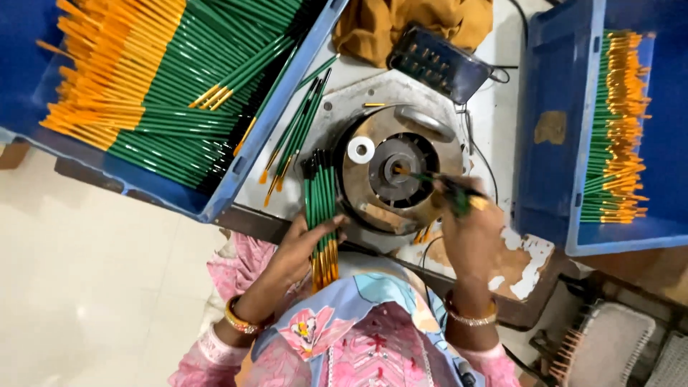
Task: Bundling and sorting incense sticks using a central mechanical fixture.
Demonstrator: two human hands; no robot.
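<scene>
While the worn bench point(502, 269) carries a round metal machine point(390, 168), your left hand point(301, 247) clasps slim green brushes point(320, 208). Your right hand point(469, 229) pinches one brush point(437, 180) at its hub.

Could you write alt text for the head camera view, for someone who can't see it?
Seen from above, a person's right hand pokes one green brush into a round metal machine, while the left hand grips a brush bundle. Blue crates of brushes sit either side.

No packages, signs or screens, only a torn brownish label point(550, 127) on the right blue crate point(552, 208)
</scene>
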